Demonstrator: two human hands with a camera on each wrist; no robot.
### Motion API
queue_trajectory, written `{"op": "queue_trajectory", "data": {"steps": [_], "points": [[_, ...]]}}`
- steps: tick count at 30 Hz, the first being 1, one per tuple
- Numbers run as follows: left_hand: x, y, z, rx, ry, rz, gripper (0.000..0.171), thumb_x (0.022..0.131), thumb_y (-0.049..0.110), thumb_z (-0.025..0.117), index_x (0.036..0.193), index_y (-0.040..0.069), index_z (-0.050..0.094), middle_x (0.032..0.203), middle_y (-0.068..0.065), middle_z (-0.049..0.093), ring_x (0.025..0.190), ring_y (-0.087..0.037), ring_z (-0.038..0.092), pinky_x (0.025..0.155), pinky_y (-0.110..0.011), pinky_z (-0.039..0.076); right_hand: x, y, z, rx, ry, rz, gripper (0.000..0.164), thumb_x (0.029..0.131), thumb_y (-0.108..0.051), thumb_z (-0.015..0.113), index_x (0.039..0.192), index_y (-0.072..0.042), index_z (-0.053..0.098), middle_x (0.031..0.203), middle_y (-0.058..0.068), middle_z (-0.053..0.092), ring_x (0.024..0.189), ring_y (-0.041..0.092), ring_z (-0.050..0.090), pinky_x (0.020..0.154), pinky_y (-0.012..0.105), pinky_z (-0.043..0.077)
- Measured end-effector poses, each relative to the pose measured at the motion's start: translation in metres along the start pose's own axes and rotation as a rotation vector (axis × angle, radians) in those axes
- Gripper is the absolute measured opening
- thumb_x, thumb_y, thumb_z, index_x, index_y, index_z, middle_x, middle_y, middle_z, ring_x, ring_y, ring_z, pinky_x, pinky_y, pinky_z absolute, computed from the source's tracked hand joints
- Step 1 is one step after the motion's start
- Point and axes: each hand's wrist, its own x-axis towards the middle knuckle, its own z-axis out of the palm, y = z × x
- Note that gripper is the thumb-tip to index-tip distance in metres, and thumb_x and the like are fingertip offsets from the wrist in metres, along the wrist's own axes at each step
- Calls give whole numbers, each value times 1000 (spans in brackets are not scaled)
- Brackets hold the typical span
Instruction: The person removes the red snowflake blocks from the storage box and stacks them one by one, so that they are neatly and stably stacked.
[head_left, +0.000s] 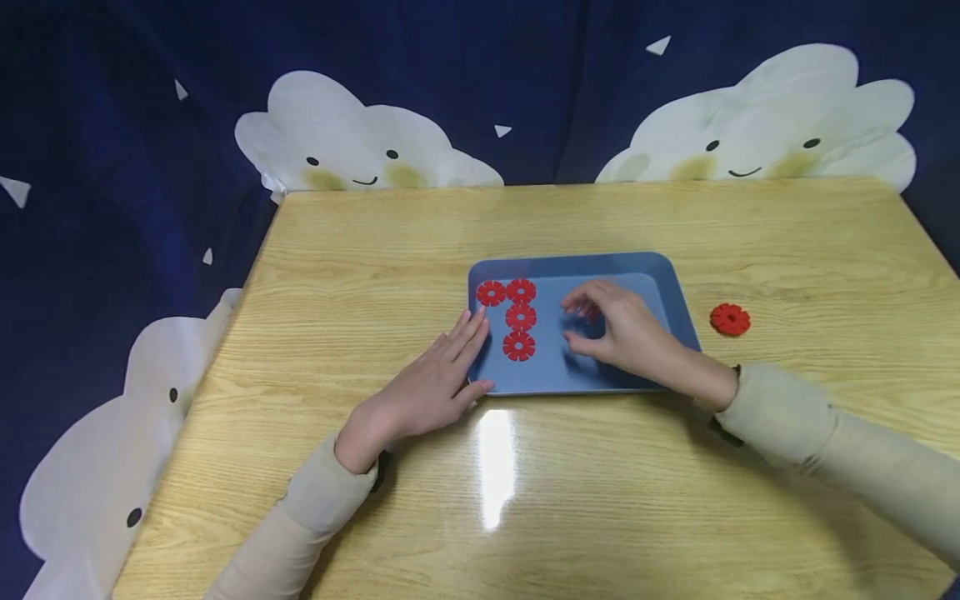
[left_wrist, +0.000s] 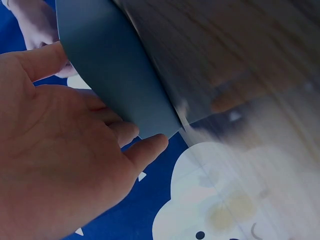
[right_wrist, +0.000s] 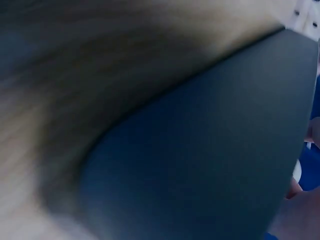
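Observation:
A blue tray lies on the table, with several red notched plastic discs on its left part. They form a bent line: one at the upper left, the others in a column. Fairly straight fingers of the left hand touch the tray's left edge; the left wrist view shows this hand against the tray wall. Over the tray's right half is the right hand, thumb and forefinger apart in a loose curve. A reddish patch shows behind its fingers; I cannot tell what it is.
Right of the tray, more red notched discs appear to lie in a small pile on the wooden table. A dark blue curtain with white clouds hangs behind and to the left. The right wrist view shows mostly the tray's outer wall.

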Motion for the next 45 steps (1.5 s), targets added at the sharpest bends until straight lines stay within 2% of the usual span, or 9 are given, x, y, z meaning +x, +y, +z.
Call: {"op": "queue_trajectory", "data": {"steps": [6,11,19,24,32,45], "points": [[1,0,0,9,-2,-4,76,103,45,42,157,8,3,164,-1,-11,148,-17,-12,118,-43,9,9,-13,24,22,-130,45,38,75,-12,84,106,-1,64,97,8,66,85,20,60,76,35,52],[0,0,0,11,3,2,75,104,44,42,157,6,4,164,-3,-10,148,-18,-11,118,-44,11,13,-15,39,-5,-175,53,41,73,-15,85,105,1,64,96,8,66,88,20,59,78,35,52],[0,0,0,6,1,4,75,104,44,41,157,7,3,164,-2,-11,148,-17,-12,118,-44,11,18,-15,53,-77,-163,58,40,72,-22,86,96,-1,63,90,8,62,84,21,54,75,35,49],[1,-1,0,7,1,1,74,104,45,40,157,7,3,164,-3,-10,148,-16,-12,118,-44,11,20,-15,56,-94,-162,49,40,72,-20,86,97,0,62,89,9,61,82,22,52,73,34,47],[1,-1,0,5,0,5,73,105,44,39,157,6,4,164,-4,-9,148,-16,-13,118,-44,11,20,-16,57,-99,-170,55,38,70,-15,82,99,1,61,91,10,60,84,24,51,76,35,48],[1,-1,1,4,-10,-9,74,104,45,39,157,8,2,164,-1,-12,148,-15,-13,119,-43,8,19,-16,55,-88,-168,33,42,68,-12,83,101,1,61,93,10,62,84,22,53,76,34,48]]}}
